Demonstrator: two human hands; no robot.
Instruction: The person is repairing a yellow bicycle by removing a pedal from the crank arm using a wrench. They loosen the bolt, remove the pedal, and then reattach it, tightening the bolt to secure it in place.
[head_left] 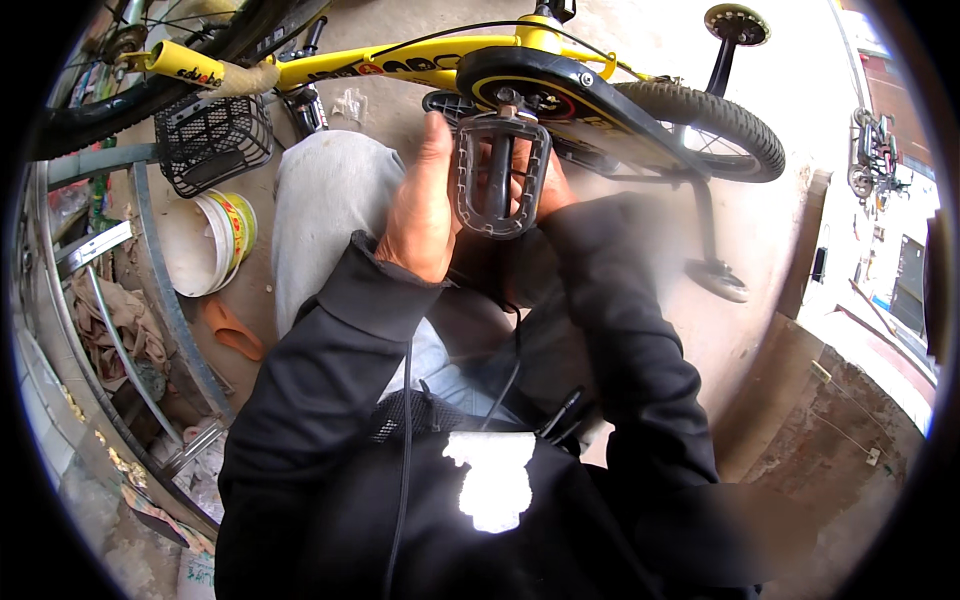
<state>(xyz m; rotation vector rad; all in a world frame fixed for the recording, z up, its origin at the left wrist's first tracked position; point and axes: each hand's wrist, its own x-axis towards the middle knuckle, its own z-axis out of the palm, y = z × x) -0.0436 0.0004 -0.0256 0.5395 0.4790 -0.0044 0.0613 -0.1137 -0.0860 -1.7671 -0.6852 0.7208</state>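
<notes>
A black bicycle pedal [500, 185] with a toothed, cage-like rim is in front of me, at the crank of a small yellow bicycle [425, 62]. My left hand [424, 205] is at the pedal's left side, its thumb pointing up along the rim and its fingers passing behind. From the right, my right hand [549, 185] closes in behind the pedal; some of its fingers show through the cage opening. The pedal hides most fingertips of both hands. Just beyond it is the black chain guard [590, 97] with a yellow ring.
A stabiliser wheel [738, 25] sticks out near the rear tyre [740, 140]. To the left are a black basket [213, 145], a white and yellow bucket [205, 243], an orange slipper [233, 328] and a metal rack [165, 270]. A low wall [815, 400] rises at right.
</notes>
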